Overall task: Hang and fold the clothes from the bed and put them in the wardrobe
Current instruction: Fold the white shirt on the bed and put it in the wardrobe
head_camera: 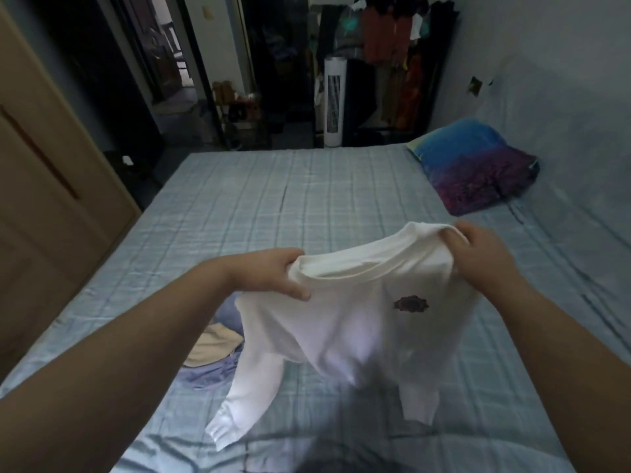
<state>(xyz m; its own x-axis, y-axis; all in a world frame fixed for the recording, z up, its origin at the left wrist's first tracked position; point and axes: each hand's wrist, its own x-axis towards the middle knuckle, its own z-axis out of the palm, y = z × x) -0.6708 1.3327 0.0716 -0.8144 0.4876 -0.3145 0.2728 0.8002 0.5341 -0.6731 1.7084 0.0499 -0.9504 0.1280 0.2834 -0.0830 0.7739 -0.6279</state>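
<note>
I hold a white long-sleeved shirt (345, 322) with a small dark chest logo up over the bed (273, 199). My left hand (273, 273) grips its left shoulder by the collar. My right hand (485, 254) pinches the right shoulder, a little higher. Both sleeves hang down and their cuffs touch the blue checked sheet. A light blue garment (218, 367) and a cream one (215, 346) lie crumpled on the bed under my left forearm, partly hidden by the shirt.
A blue and purple pillow (474, 165) lies at the far right of the bed. A wooden wardrobe door (51, 186) stands on the left. Beyond the bed are a white tower fan (334, 100), hanging clothes (386, 32) and a dark doorway (170, 52).
</note>
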